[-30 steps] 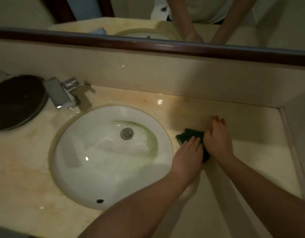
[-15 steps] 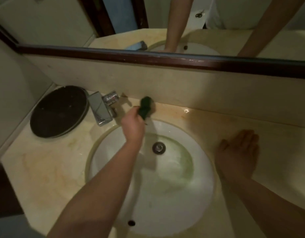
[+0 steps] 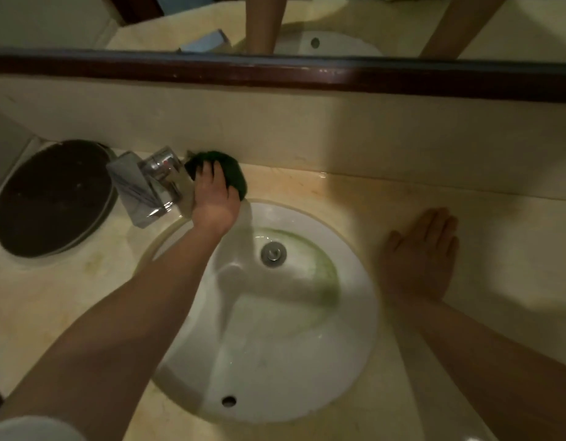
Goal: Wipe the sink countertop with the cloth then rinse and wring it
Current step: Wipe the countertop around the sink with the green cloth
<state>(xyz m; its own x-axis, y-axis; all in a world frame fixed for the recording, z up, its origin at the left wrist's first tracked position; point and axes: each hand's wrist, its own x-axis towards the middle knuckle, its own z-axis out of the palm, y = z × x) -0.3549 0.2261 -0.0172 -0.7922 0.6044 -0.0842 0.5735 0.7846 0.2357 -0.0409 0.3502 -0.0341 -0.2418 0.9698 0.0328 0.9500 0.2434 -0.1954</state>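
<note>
Left hand on the cloth behind the sink, seen from the head camera.
The left hand [image 3: 213, 194] presses the bunched dark green cloth [image 3: 236, 178] onto the worktop [image 3: 354, 198] at the back wall, just beside the chrome tap [image 3: 148, 186], with its fingers [image 3: 218, 169] bent over the cloth. The right hand [image 3: 421, 256] lies flat on the worktop right of the sink [image 3: 275, 345], fingers straight and together. A dark round lid [image 3: 52, 198] sits left of the tap.

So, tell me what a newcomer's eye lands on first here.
The left hand holds a bunched dark green cloth on the beige stone countertop behind the white round basin, right beside the chrome faucet. That basin shows a green smear curving round its metal drain. The right hand lies flat on the countertop to the basin's right.
</note>
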